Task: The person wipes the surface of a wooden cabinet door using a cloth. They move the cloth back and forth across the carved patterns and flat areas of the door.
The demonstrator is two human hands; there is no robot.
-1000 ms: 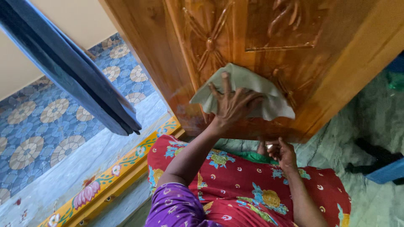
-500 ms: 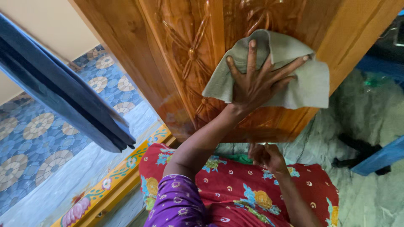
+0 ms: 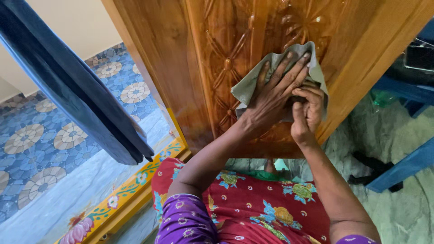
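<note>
— Both hands are on the cloth (image 3: 253,81) now?
— Yes. The left hand (image 3: 271,92) presses it flat against the carved door (image 3: 217,54), fingers spread; the right hand (image 3: 307,110), low by the lap a moment ago, has come up and pinches its lower edge.
— Meaning?
— Probably regathering it; wiping pauses.

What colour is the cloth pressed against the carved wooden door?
The cloth is a pale grey-green, plain with no pattern; the head view shows it under the left hand.

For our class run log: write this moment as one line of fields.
left hand: flat on grey-green cloth | right hand: gripping cloth's lower edge | surface: carved wooden door | nearby: patterned floor tiles
</note>
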